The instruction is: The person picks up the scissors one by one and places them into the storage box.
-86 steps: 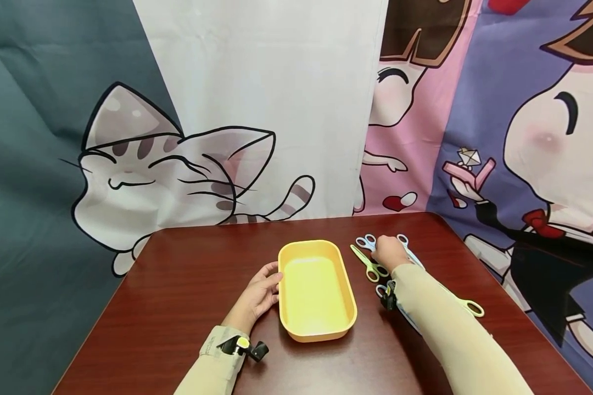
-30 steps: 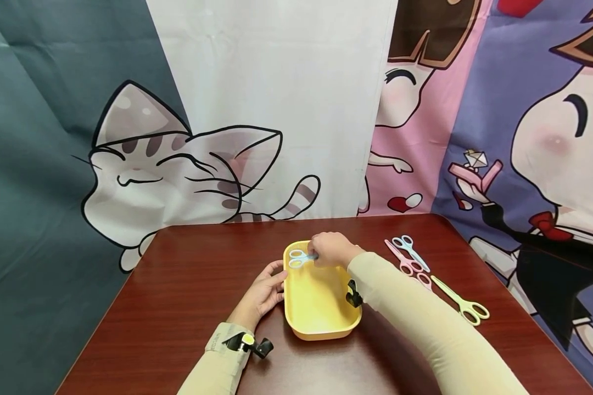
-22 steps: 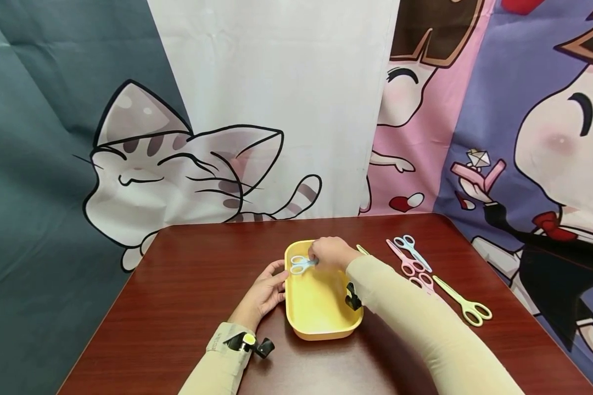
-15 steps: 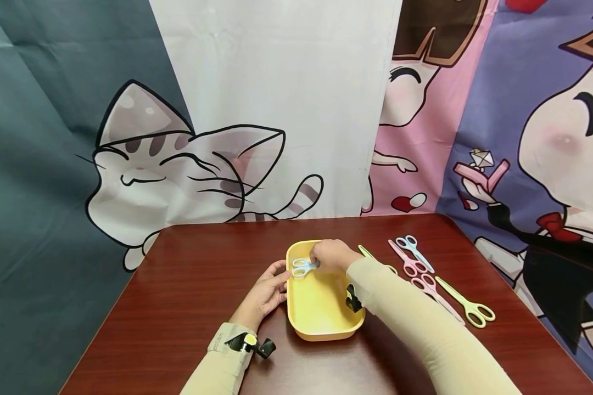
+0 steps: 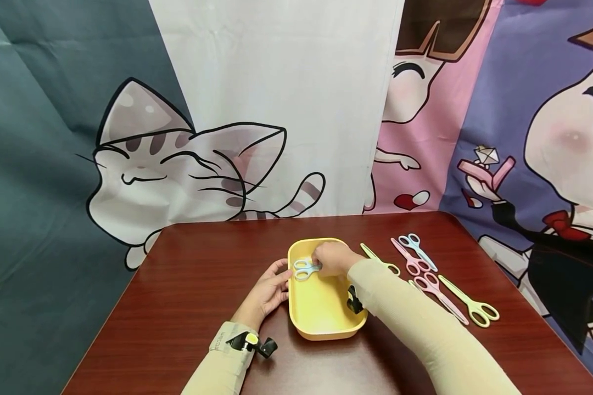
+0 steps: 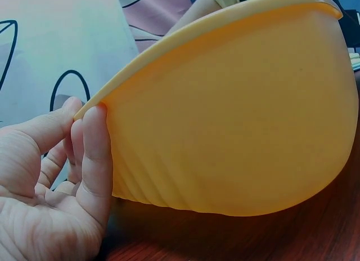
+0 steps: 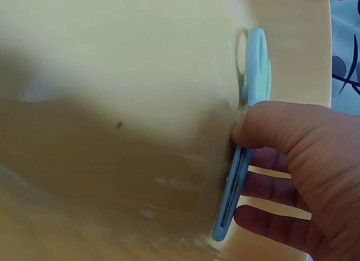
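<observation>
In the head view the yellow tray (image 5: pixel 321 307) stands on the table. My left hand (image 5: pixel 267 293) pinches its left rim; in the left wrist view the left hand (image 6: pixel 62 176) has the thumb on the rim's inner side and fingers against the outer wall. My right hand (image 5: pixel 333 259) is inside the tray's far part, holding light blue scissors (image 5: pixel 303 269) whose handles point left. The right wrist view shows the right hand (image 7: pixel 304 171) gripping the blue scissors (image 7: pixel 257 64) between thumb and fingers, low along the tray's inner side.
Right of the tray lie green scissors (image 5: pixel 375 258), pink scissors (image 5: pixel 407 257), blue scissors (image 5: pixel 420 251), more pink scissors (image 5: pixel 445 299) and green scissors (image 5: pixel 466 299) on the brown table (image 5: pixel 202 263). Another pair is partly hidden by the right sleeve. A printed curtain (image 5: pixel 336 109) hangs behind.
From the scissors on the right, my right hand has moved left into the tray with the blue scissors, then slightly nearer within it. My left hand stays at the rim.
</observation>
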A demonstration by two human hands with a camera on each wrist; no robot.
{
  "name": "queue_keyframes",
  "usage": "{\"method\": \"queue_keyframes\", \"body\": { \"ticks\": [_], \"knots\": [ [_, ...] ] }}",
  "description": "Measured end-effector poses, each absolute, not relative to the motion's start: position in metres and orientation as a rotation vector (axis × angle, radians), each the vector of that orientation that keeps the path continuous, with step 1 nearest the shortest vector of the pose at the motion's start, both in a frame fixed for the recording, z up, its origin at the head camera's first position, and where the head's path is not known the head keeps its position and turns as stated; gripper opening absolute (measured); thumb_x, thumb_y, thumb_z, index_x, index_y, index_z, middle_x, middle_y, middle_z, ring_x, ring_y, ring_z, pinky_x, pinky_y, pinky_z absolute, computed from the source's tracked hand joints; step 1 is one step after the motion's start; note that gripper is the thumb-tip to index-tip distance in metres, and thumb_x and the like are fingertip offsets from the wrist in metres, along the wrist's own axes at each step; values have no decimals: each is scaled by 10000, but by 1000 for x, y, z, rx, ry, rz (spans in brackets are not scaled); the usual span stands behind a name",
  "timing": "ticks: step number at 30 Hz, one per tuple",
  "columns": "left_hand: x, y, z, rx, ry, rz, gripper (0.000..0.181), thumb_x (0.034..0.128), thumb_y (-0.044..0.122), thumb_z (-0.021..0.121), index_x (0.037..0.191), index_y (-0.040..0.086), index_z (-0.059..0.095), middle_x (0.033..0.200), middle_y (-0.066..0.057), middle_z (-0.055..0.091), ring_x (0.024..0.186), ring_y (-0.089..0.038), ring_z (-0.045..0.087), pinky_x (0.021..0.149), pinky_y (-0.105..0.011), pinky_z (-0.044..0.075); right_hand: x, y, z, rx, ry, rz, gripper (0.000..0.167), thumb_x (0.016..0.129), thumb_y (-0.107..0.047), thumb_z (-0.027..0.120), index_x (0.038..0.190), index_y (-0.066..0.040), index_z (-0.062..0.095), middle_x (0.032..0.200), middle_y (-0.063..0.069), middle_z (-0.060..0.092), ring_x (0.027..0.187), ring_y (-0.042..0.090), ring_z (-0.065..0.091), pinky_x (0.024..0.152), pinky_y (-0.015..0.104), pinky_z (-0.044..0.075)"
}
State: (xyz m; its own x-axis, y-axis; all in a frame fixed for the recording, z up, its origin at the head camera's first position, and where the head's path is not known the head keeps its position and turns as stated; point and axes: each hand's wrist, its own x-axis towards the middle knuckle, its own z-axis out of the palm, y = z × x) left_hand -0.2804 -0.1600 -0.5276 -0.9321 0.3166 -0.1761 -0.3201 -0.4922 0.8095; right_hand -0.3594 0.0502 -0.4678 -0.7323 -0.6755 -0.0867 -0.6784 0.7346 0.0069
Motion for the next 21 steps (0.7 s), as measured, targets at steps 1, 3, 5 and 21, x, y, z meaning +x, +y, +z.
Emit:
{"method": "queue_keyframes", "body": {
  "ticks": [1, 3, 5, 21],
  "knots": [
    [-280, -160, -528, -8, 1323, 2435, 280, 1064, 38, 472, 1302, 172, 408, 879, -40, 613, 599, -52, 546, 496, -198, 534, -359, 50, -468, -1108, 2851, 53, 188, 773, -166, 772, 733, -248, 607, 713, -100, 533, 639, 109, 453, 596, 271, 412],
    [-280, -160, -528, -2, 1324, 2435, 278, 1065, 41, 469, 1302, 173, 406, 885, -40, 611, 600, -50, 546, 498, -198, 535, -357, 50, -468, -1097, 2849, 48, 192, 775, -166, 771, 738, -248, 601, 713, -99, 529, 637, 105, 450, 590, 267, 403],
    [-280, -160, -528, 4, 1326, 2433, 279, 1066, 41, 467, 1303, 172, 404, 897, -43, 612, 604, -49, 547, 502, -200, 538, -356, 50, -468, -1085, 2849, 39, 196, 775, -163, 769, 740, -245, 594, 714, -97, 526, 638, 105, 449, 590, 266, 399],
    [-280, -160, -527, -3, 1312, 2440, 279, 1065, 20, 457, 1296, 168, 409, 909, -50, 599, 607, -58, 556, 503, -204, 542, -357, 50, -469, -1024, 2851, -3, 203, 779, -132, 778, 747, -217, 596, 725, -83, 552, 646, 120, 475, 601, 265, 419]
  ]
}}
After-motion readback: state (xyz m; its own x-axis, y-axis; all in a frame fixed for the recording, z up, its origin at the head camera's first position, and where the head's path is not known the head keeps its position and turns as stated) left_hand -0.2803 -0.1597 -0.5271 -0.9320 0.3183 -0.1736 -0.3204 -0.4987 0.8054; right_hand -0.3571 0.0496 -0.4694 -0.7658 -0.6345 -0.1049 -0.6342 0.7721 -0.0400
